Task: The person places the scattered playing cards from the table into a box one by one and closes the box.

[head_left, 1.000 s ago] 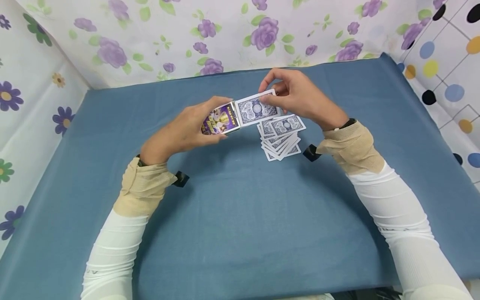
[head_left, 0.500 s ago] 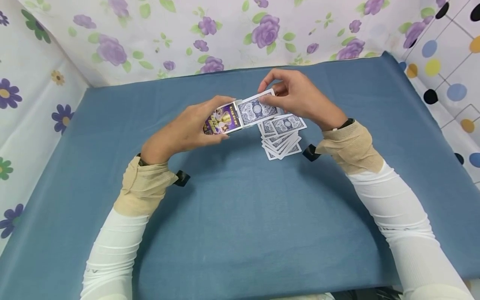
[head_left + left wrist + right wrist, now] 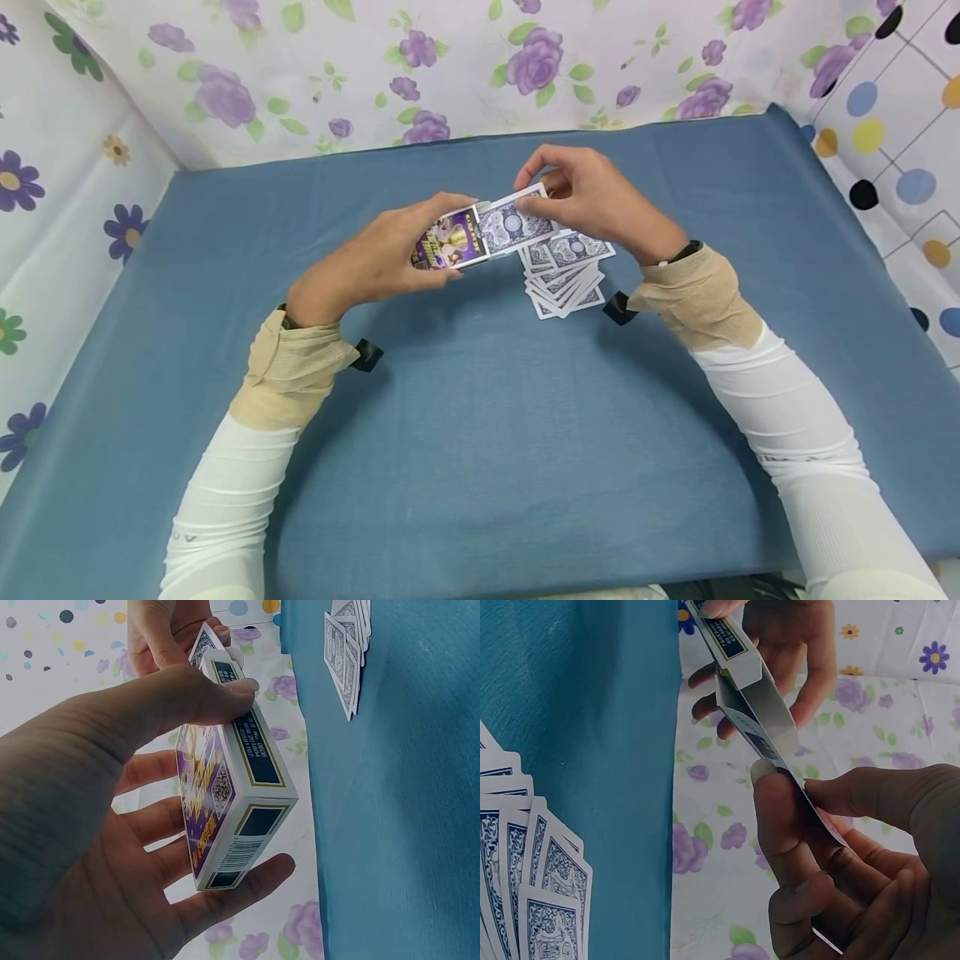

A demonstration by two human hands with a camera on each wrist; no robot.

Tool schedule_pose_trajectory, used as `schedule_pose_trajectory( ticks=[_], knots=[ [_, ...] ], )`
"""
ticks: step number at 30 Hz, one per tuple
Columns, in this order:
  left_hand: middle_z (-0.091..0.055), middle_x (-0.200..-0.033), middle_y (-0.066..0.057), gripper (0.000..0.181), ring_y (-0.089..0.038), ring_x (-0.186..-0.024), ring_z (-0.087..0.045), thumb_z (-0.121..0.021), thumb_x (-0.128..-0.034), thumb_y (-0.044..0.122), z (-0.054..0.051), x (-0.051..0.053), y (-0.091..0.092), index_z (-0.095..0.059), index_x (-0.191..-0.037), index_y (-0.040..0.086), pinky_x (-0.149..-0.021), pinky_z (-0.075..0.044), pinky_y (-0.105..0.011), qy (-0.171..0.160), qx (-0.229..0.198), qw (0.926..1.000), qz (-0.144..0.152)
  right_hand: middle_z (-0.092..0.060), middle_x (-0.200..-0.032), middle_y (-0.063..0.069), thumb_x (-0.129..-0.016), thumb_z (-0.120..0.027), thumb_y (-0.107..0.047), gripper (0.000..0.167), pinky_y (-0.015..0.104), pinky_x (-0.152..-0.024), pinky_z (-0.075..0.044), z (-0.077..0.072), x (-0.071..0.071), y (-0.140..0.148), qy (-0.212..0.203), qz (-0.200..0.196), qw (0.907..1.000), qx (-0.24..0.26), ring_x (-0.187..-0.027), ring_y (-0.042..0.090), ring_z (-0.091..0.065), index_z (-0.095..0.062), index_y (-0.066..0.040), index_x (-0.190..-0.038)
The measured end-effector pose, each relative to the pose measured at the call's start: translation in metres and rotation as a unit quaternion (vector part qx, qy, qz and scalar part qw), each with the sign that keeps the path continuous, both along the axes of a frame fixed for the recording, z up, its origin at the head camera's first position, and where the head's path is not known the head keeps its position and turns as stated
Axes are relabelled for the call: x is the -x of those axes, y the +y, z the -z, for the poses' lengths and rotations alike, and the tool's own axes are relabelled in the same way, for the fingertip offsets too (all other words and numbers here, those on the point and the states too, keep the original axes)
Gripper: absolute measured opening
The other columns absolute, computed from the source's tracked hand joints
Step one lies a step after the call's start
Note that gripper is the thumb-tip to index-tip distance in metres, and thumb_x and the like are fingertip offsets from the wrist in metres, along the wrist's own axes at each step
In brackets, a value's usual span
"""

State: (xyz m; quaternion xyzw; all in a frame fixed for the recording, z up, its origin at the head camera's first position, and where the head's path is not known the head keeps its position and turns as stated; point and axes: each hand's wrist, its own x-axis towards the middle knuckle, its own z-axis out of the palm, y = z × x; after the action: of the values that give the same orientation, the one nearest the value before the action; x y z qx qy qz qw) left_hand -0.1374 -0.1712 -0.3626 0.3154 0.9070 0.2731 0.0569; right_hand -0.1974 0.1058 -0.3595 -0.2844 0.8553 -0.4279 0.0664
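Note:
My left hand (image 3: 367, 258) grips a purple playing-card box (image 3: 456, 238) by its long edges, thumb on the near side. In the left wrist view, the box (image 3: 259, 754) shows its closed end with a barcode. My right hand (image 3: 592, 193) pinches a blue-backed playing card (image 3: 512, 227) between thumb and fingers. The card's far end is at the box's open mouth; how far inside it reaches I cannot tell. In the right wrist view, a pale flap (image 3: 776, 720) stands out from the mouth beside the card (image 3: 769, 746).
A loose, fanned pile of blue-backed cards (image 3: 562, 283) lies face down on the blue cloth (image 3: 480, 433), just below my right hand. Floral sheeting (image 3: 465, 75) hangs behind the table, with dotted sheeting (image 3: 892, 192) at the right.
My left hand and the box have shifted slightly right. My right hand has moved a little left and down with the card, so card and box are slightly closer together. The pile is unchanged.

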Motion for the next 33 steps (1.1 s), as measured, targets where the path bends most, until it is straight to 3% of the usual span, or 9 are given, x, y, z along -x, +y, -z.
schedule_pose_trajectory(
  ticks=[12,18,25,33],
  knots=[
    [-0.058,-0.121,-0.007,0.076,-0.020,-0.094,-0.057,-0.077,-0.0907,0.020,0.001,-0.001,0.000,-0.036,-0.155,0.021,-0.079,-0.049,-0.036,-0.008,0.003,1.0000,-0.001,-0.059,-0.067,0.012,-0.095,-0.073,-0.025,0.020,0.032,-0.061,-0.045,0.005,0.000,-0.006,0.000,-0.018,0.9998,-0.003,-0.056,0.023,-0.055,-0.067,-0.013,-0.109],
    [-0.058,-0.119,-0.007,0.075,-0.021,-0.093,-0.057,-0.076,-0.0905,0.021,0.001,0.000,0.001,-0.037,-0.154,0.021,-0.079,-0.049,-0.037,-0.004,0.002,1.0000,0.000,-0.061,-0.068,0.015,-0.100,-0.066,-0.033,0.025,0.033,-0.054,-0.039,0.001,-0.001,0.000,-0.018,-0.027,0.9995,-0.005,-0.057,0.027,-0.059,-0.065,-0.013,-0.114],
    [-0.059,-0.118,-0.008,0.075,-0.021,-0.092,-0.057,-0.077,-0.0899,0.020,0.001,0.000,0.002,-0.037,-0.154,0.020,-0.077,-0.049,-0.036,-0.002,0.004,1.0000,-0.002,-0.063,-0.070,0.017,-0.100,-0.065,-0.023,0.023,0.034,-0.068,-0.046,-0.002,-0.001,0.005,-0.037,-0.051,0.9980,0.005,-0.061,0.028,-0.061,-0.063,-0.011,-0.120],
    [-0.059,-0.121,-0.009,0.076,-0.022,-0.094,-0.057,-0.077,-0.0903,0.020,0.000,-0.001,0.001,-0.036,-0.155,0.020,-0.079,-0.049,-0.038,-0.007,0.007,0.9999,-0.006,-0.065,-0.071,0.014,-0.099,-0.066,-0.016,0.024,0.032,-0.070,-0.049,0.000,-0.001,0.001,-0.025,-0.069,0.9972,-0.011,-0.061,0.027,-0.062,-0.062,-0.012,-0.123]
  ],
)
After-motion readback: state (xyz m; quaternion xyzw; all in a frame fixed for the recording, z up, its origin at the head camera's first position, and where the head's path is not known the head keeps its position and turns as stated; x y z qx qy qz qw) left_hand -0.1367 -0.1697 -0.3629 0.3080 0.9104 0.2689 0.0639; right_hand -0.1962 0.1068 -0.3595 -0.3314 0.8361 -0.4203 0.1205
